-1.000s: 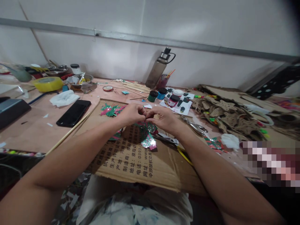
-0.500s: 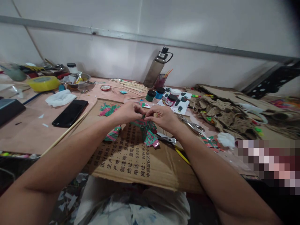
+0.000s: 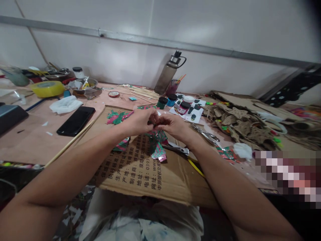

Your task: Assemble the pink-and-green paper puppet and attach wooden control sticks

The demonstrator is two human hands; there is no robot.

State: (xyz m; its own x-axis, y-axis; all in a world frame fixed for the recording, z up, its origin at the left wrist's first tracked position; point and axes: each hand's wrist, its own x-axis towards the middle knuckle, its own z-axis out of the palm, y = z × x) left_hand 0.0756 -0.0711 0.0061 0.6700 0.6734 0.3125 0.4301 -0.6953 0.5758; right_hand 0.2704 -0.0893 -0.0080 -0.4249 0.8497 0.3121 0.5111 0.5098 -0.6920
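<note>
My left hand (image 3: 140, 121) and my right hand (image 3: 172, 124) meet fingertip to fingertip above a printed cardboard sheet (image 3: 140, 170). Both pinch a crumpled piece of shiny green and pink foil paper (image 3: 157, 144), which hangs down from the fingers toward the cardboard. More scraps of the same foil (image 3: 117, 117) lie on the cardboard just left of my left hand. A knife or cutter with a metal blade and yellow handle (image 3: 183, 154) lies under my right wrist.
A black phone (image 3: 75, 121) and a long wooden stick (image 3: 71, 142) lie left. Paint jars (image 3: 185, 107), a water bottle (image 3: 168, 74), metal pliers (image 3: 205, 134), yellow tape (image 3: 46, 88) and a heap of twine-wrapped cardboard shapes (image 3: 245, 127) stand around.
My hands stay joined over the cardboard; the fingers have shifted slightly and the foil piece has turned and hangs a little differently.
</note>
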